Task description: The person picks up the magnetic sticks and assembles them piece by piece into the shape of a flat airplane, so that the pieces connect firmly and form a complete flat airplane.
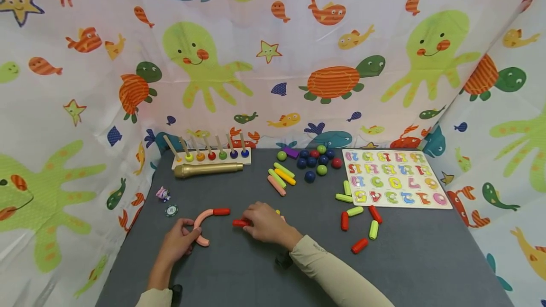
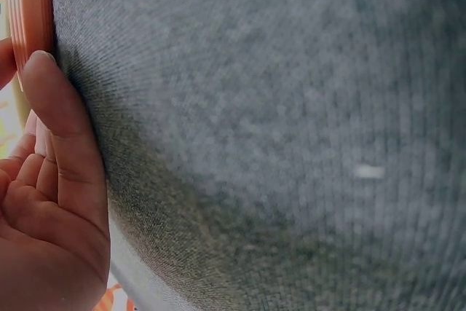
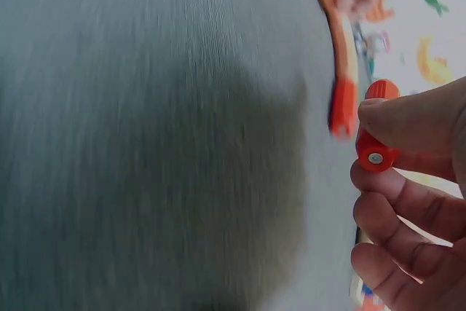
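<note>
We take this for a tabletop play corner: sea-animal cloth [image 1: 273, 27] on three sides, a number board [image 1: 404, 185], pegs [image 1: 208, 143] and balls [image 1: 312, 161] (home or studio, we cannot tell).

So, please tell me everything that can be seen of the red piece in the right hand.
The red piece is a small rounded stick, plastic by its look, with fine ridges. The end facing the right wrist camera has a small pale disc in its middle, perhaps metal. The thumb and fingers of the right hand pinch it and hide part of its side. In the head view its visible end points left. It is apart from the other pieces; whether it touches the table is unclear.
</note>
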Tool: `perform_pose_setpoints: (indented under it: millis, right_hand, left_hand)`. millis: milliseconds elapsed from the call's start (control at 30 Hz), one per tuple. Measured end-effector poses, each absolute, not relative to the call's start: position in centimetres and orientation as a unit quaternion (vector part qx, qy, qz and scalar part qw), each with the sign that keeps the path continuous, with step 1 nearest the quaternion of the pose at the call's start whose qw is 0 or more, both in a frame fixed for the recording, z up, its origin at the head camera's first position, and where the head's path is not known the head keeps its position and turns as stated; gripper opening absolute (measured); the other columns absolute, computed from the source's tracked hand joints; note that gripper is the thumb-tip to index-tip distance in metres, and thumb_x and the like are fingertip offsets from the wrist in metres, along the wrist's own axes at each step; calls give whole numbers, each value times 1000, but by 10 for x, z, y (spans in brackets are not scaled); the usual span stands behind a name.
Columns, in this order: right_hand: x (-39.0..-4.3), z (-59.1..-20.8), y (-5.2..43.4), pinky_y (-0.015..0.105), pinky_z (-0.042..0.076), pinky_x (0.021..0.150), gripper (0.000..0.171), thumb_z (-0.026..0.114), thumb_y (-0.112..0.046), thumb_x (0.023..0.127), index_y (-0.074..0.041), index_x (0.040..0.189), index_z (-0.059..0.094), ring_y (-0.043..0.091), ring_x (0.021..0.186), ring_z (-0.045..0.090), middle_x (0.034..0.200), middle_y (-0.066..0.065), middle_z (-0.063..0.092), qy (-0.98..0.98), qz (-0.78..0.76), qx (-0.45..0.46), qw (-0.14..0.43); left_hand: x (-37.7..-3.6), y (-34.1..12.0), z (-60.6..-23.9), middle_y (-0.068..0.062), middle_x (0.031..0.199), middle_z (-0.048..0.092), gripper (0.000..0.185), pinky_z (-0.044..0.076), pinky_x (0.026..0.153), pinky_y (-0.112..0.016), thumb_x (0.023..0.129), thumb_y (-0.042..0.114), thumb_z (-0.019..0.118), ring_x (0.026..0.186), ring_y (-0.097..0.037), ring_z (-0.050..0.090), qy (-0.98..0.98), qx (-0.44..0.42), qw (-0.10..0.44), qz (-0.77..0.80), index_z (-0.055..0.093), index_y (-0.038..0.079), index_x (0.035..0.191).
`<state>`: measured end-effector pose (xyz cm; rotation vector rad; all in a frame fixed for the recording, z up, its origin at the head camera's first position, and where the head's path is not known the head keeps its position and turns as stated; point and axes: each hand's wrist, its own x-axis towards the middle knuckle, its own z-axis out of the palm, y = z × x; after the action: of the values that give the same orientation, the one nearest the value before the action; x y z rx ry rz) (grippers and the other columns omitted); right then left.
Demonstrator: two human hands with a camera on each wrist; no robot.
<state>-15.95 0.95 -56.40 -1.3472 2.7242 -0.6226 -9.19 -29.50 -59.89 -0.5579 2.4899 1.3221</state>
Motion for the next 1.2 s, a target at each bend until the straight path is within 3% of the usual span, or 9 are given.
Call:
perform_pose_setpoints:
  millis: [400, 833, 1200]
  right_hand:
    - [-135, -579, -38, 20, 43, 71, 11, 80, -24, 98, -17, 106, 80, 4, 74, 50, 88, -7, 63, 871, -159, -464, 43]
    - [-126, -585, -57, 21, 47, 71, 9, 79, -25, 99, -19, 104, 78, 6, 74, 52, 91, -5, 63, 877, -160, -452, 22]
    - [-124, -590, -59, 21, 43, 67, 9, 78, -24, 100, -17, 105, 78, 6, 71, 49, 90, -4, 60, 871, -179, -457, 34]
  left_hand:
    - [-97, -289, -597, -9, 83, 57, 47, 50, 57, -35, 104, 29, 70, 61, -21, 59, 863, -174, 115, 461, 52, 0, 137]
    - [-93, -289, -596, -10, 83, 56, 47, 50, 57, -36, 105, 28, 69, 60, -21, 59, 864, -172, 111, 461, 51, -1, 136]
    - [-85, -291, -595, -9, 81, 57, 46, 50, 58, -35, 104, 28, 71, 62, -22, 59, 866, -170, 100, 459, 54, -2, 135]
